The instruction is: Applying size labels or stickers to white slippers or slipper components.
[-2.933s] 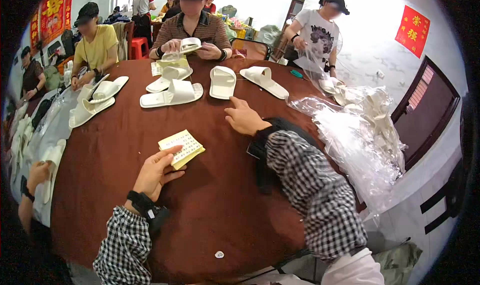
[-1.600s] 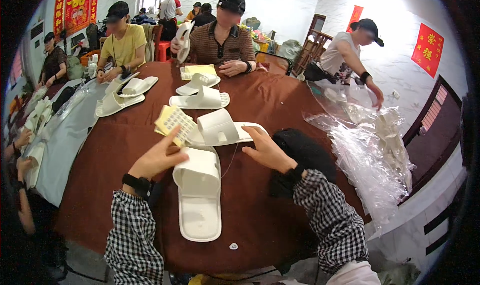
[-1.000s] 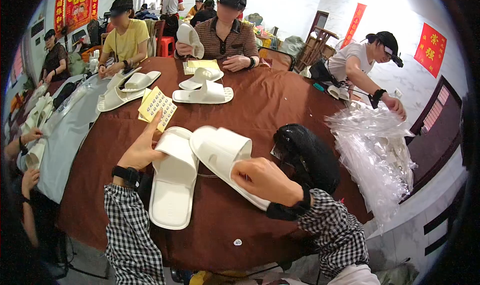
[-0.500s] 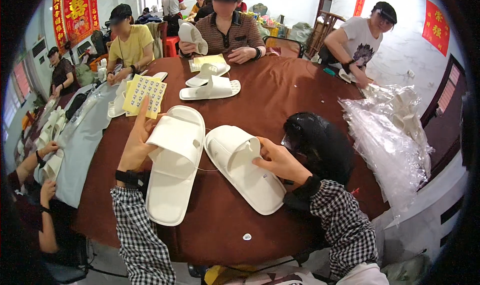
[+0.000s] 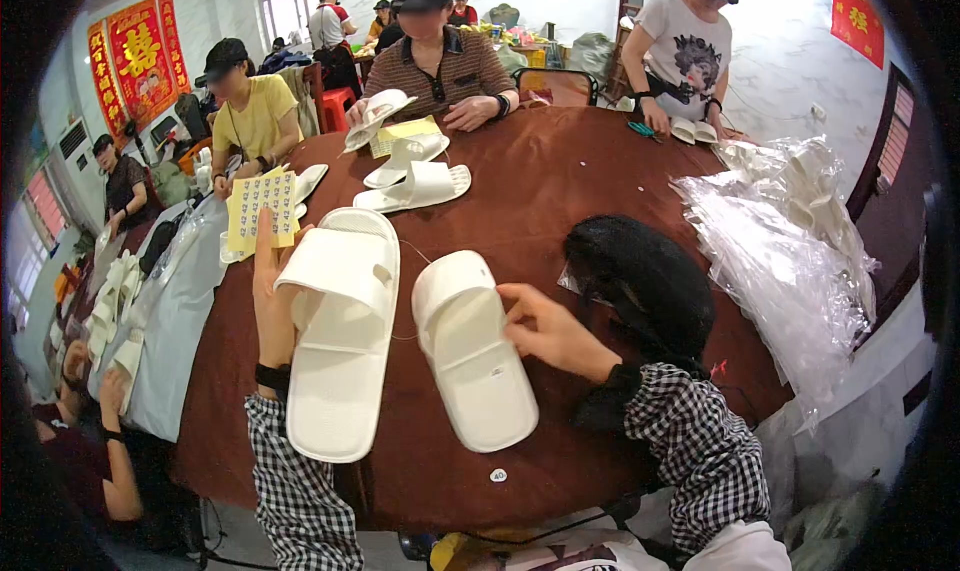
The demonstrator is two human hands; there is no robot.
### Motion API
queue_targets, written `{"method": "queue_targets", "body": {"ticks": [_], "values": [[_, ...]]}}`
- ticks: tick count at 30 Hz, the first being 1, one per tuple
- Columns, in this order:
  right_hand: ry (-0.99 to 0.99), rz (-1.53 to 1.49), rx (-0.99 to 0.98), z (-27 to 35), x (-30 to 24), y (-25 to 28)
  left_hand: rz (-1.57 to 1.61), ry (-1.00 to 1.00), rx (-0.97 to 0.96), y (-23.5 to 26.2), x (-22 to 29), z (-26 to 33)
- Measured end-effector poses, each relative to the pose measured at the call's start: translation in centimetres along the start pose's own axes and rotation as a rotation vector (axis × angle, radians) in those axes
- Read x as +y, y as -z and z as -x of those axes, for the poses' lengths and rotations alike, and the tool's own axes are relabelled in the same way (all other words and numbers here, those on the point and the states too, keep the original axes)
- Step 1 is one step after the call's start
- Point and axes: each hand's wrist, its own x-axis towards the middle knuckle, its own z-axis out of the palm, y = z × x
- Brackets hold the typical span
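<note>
Holding the sticker sheets [image 5: 275, 191], my left hand [image 5: 275, 321] also sits behind the left slipper [image 5: 335, 391], some fingers hidden. My right hand [image 5: 550, 331] touches the strap edge of the right slipper [image 5: 478, 371]; I cannot tell whether it grips. Brown cloth [image 5: 545, 191] stretches toward the far slippers [image 5: 425, 188]. A black bundle [image 5: 640, 281] crowds my right wrist; plastic bags [image 5: 770, 281] overhang the right edge.

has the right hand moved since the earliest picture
Yes. The right hand has come back toward the person, nearer the small round sticker by the near edge of the table.
</note>
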Motion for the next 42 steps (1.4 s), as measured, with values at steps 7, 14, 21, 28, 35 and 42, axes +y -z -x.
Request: {"method": "queue_targets", "body": {"ticks": [7, 14, 21, 28, 35, 42], "values": [[0.223, 0.26, -0.12, 0.6, -3.4, -0.6, -0.149, -0.115, 0.076, -5.6, 0.0, 1.8], [0.504, 0.517, 0.034, 2.9, -7.0, -1.9, -0.651, -0.276, 0.098, -8.4, -1.3, 3.6], [0.499, 0.75, -0.047, 5.7, -7.6, -5.5, -0.662, -0.222, -0.027, -11.2, 0.5, 4.5], [0.302, 0.321, 0.213, 2.8, -7.2, 0.0, -0.636, -0.242, -0.216, -10.2, -0.5, 3.9], [-0.048, -0.831, 0.24, 3.1, -5.2, 1.6, -0.684, 0.033, -0.575, -1.9, -2.3, 2.2], [-0.611, -1.62, 0.113, 5.5, -3.2, -0.4, -0.759, 0.27, -0.547, -0.9, -5.4, 2.1]]}}
